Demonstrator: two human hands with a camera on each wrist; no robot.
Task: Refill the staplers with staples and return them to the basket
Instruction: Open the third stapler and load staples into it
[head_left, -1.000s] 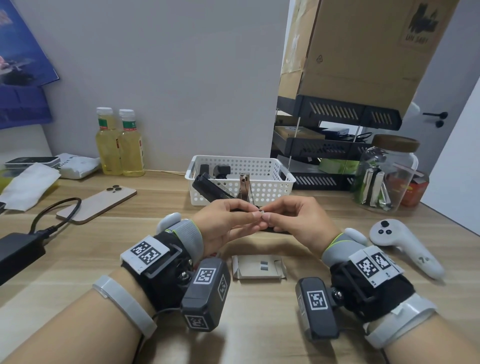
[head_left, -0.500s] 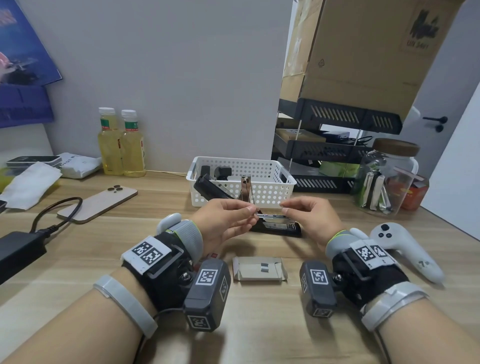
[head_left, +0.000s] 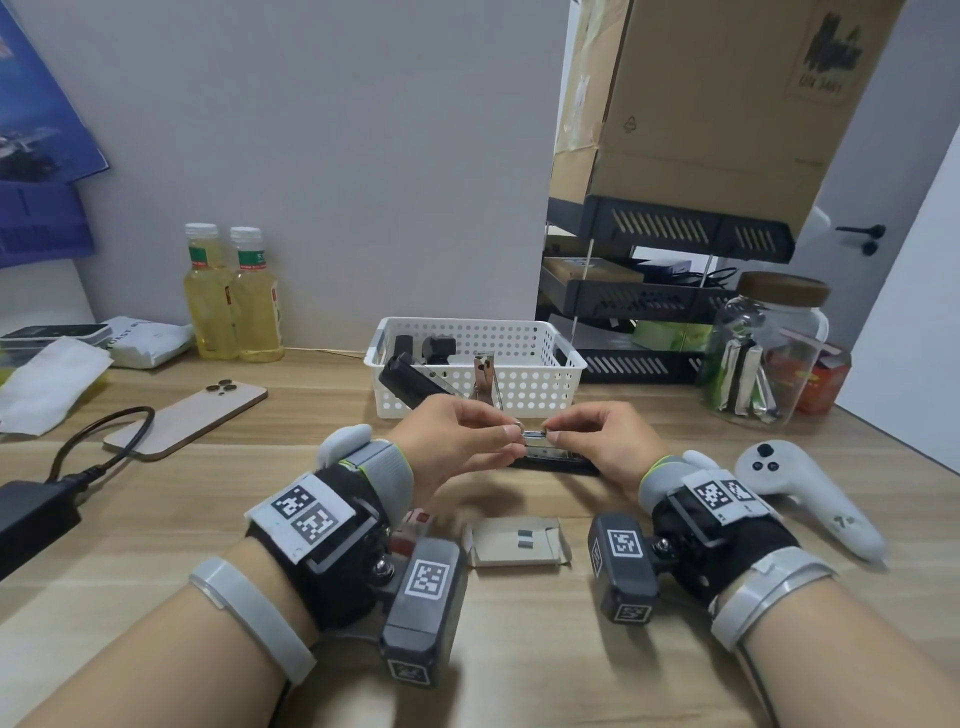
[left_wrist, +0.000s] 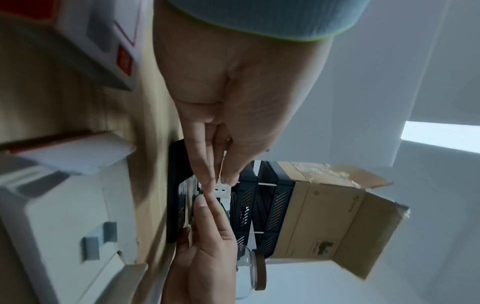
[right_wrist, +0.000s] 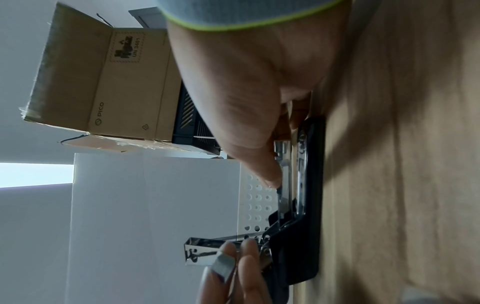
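Your left hand (head_left: 457, 441) and right hand (head_left: 613, 441) met just above the open stapler (head_left: 556, 462), which lay on the wooden desk (head_left: 519, 649) directly in front of the white basket (head_left: 519, 374). Your left fingertips (right_wrist: 244, 259) pinched a short strip of staples (right_wrist: 224, 264) at the hinge end, beside the raised metal arm. Your right thumb and fingers were narrowed onto the stapler's metal channel (right_wrist: 284, 179), pressing along its edge. The black base sat flat, its near edge free. An opened staple box (head_left: 517, 543) lay between your wrists, close to you. A white controller (head_left: 810, 493) rested to the right, apart from your hand, and a phone (head_left: 187, 421) lay well off to the left.
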